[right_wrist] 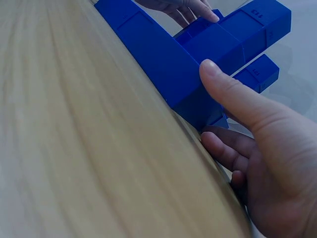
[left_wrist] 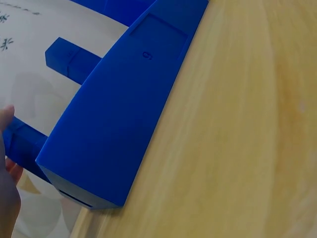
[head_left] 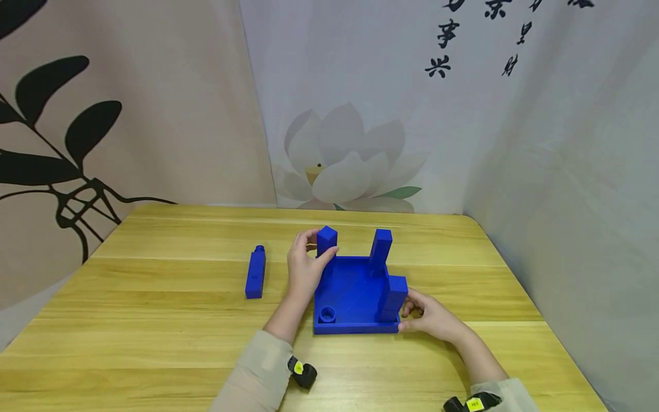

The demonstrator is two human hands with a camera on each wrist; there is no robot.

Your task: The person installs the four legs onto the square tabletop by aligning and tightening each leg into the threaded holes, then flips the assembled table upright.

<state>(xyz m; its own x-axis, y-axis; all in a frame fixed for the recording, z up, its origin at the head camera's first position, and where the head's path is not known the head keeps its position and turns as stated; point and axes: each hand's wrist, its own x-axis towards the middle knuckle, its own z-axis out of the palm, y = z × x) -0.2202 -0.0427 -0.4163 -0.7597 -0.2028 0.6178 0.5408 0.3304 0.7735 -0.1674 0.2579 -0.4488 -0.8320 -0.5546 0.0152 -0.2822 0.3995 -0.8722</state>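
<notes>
In the head view my left hand (head_left: 302, 269) grips an upright blue post (head_left: 327, 240) at the far left corner of a shallow blue square tray (head_left: 355, 328), thumb on its near side. The post's foot is partly hidden by that hand. My right hand (head_left: 435, 317) holds the tray's near right corner, with the thumb against the wall and the fingers bent at the side in the right wrist view. Two more posts stand in the tray: one at the far right (head_left: 381, 246), a thicker one at the near right (head_left: 393, 294). A round socket (head_left: 327, 314) shows at the near left corner.
A loose blue post (head_left: 255, 276) with a round peg at one end lies on the wooden table (head_left: 180, 320), left of the tray. Behind the table hangs a printed curtain (head_left: 360, 68); another pale curtain (head_left: 582, 171) is on the right.
</notes>
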